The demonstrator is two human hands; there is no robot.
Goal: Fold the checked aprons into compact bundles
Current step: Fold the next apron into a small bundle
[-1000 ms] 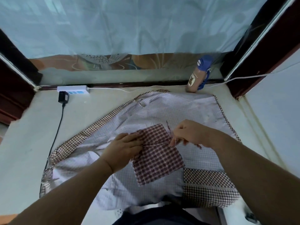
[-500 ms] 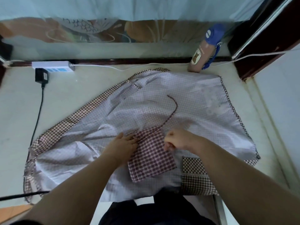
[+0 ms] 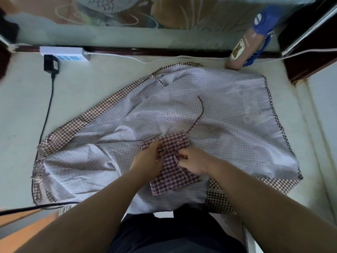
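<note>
The checked apron [image 3: 228, 114] lies spread over the pale bench [image 3: 21, 110], filling the middle of the frame, with its darker checked panel [image 3: 175, 179] low in the centre and a thin tie [image 3: 201, 110] curving up from the panel's top corner just as it did half a second ago. Both hands have closed in since then. The left hand [image 3: 146, 159], which lay at the panel's left edge, now sits over its upper left corner. Its fingers are bent down together onto the cloth, and I cannot tell whether they grip it. The right hand [image 3: 194, 162] has slid from the panel's right edge onto the panel itself, and its curled fingers [image 3: 180, 154] pinch a raised fold near the middle. The two hands are now near each other. The view has tipped lower, so the power strip [image 3: 63, 52] at upper left and the blue-capped bottle [image 3: 242, 50] at upper right sit higher in the frame.
</note>
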